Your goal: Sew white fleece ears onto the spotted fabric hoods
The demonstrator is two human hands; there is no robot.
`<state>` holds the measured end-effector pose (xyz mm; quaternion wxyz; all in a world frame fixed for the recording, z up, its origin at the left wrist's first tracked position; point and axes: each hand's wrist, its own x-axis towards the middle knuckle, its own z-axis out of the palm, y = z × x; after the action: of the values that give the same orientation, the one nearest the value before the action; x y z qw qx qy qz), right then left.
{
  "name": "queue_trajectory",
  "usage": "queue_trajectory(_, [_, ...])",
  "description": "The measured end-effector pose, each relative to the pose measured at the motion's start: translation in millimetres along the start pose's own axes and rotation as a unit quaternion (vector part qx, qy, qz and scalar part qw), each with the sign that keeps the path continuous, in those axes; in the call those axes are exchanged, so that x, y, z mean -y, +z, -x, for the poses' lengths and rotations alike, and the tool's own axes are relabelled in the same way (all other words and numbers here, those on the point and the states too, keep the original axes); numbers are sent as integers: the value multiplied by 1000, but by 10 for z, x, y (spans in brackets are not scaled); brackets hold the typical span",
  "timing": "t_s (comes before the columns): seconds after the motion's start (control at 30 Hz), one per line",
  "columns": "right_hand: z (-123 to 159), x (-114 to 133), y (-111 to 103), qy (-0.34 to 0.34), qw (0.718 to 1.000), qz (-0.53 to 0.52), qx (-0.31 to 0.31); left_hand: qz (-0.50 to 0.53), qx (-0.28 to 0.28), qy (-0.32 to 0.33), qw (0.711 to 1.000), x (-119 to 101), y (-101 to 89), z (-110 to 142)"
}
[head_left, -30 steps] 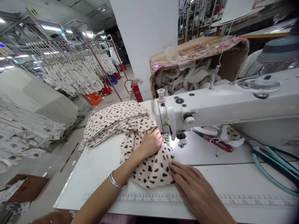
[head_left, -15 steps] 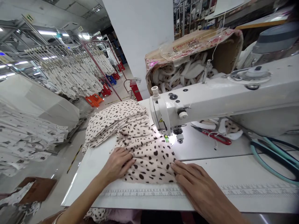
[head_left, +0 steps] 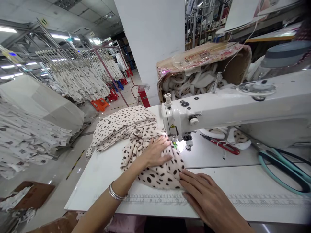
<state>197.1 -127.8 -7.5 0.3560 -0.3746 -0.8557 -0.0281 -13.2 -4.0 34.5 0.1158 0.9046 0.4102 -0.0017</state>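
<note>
Far left, a yellow sign point(head_left: 44, 22) reads 11; right of it, a smaller sign point(head_left: 92, 33) reads 12. The left hand point(head_left: 155, 152) has its grip loosely spread, palm down on the spotted cloth point(head_left: 157, 178), which lies on the tabletop point(head_left: 107, 171) beside the sewing machine point(head_left: 218, 108). The machine's head bears a yellow triangle label point(head_left: 172, 126). Near right, the right hand point(head_left: 207, 195) keeps an unclosed grip, fingertips touching the cloth's right edge.

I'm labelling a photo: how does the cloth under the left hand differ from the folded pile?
The cloth is rumpled, while the folded pile lies in layers. The left hand and right hand touch the cloth, not the folded pile. The cloth reaches the sewing machine; the folded pile lies farther left. Both are pale with dark spots.
</note>
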Motion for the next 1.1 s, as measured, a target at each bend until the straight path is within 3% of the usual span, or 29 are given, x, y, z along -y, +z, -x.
queue_trajectory(0.13, [18, 100, -76, 3, 999, -25, 23, 1, -19, 23, 1000, 3, 43, 123])
queue_trajectory(0.3, [-12, 35, -214, 47, 995, -73, 45, -42, -112, 74, 990, -167, 87, 374])
queue_trajectory(0.4, [-61, -332, -342, 164, 986, -10, -13, -26, -95, 132, 986, -275, 86, 506])
queue_trajectory(0.43, [-89, -499, -389, 226, 973, 34, -36, -11, -85, 138, 987, -301, 88, 533])
queue_trajectory(0.5, [-173, -846, -459, 289, 952, 83, -49, 27, -88, 143, 985, -340, 96, 548])
queue_trajectory(0.67, [-434, -1439, -414, 298, 944, 142, 17, 150, -175, 109, 967, -449, 30, 397])
queue_trajectory(0.77, [-468, -1547, -387, 283, 943, 174, 27, 271, -153, 14, 950, -548, -83, 299])
queue_trajectory(0.87, [-371, -1455, -424, 256, 948, 189, 10, 411, -104, -77, 902, -605, -164, 238])
queue_trajectory(0.93, [-268, -1251, -421, 218, 960, 177, 3, 527, -68, -117, 839, -600, -167, 202])
queue_trajectory(1.03, [-153, -807, -326, 103, 988, 107, -36, 685, 0, -158, 712, -541, -99, 144])
queue_trajectory(1.07, [-144, -667, -283, 55, 995, 74, -49, 708, 14, -166, 687, -513, -69, 126])
queue_trajectory(1.1, [-154, -553, -246, 28, 998, 38, -44, 712, 20, -169, 681, -484, -41, 112])
